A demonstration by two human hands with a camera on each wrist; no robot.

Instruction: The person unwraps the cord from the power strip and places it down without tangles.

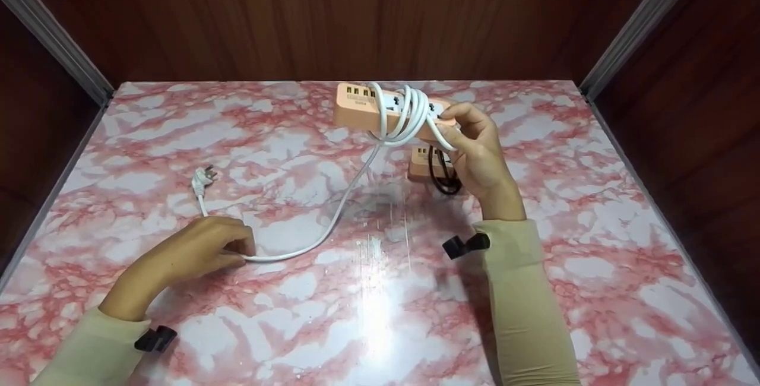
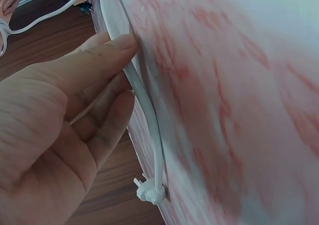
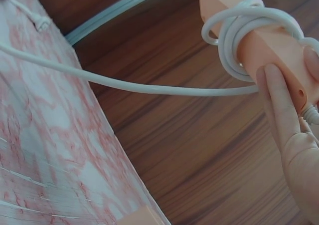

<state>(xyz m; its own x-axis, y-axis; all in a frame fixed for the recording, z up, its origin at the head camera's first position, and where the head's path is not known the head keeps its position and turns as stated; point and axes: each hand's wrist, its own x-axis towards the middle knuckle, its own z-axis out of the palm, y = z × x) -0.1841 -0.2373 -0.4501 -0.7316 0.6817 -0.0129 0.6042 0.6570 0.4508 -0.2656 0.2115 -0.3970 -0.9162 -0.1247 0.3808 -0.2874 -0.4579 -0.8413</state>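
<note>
My right hand [image 1: 484, 151] grips one end of an orange power strip [image 1: 359, 114] and holds it raised over the table. Several turns of its white cord [image 1: 409, 116] wrap round the strip's middle. From there the cord hangs down and runs left across the table to my left hand [image 1: 199, 249], which pinches it between thumb and fingers, as the left wrist view shows. Past that hand the cord ends in a white plug [image 1: 203, 178] lying on the table. In the right wrist view, fingers [image 3: 281, 103] lie along the underside of the strip.
A second orange power strip [image 1: 420, 165] with a black cord [image 1: 445, 181] sits on the table behind my right hand, partly hidden. The table [image 1: 594, 315] has a red and white marbled top. Dark wood panels [image 1: 356, 18] stand at the back and both sides.
</note>
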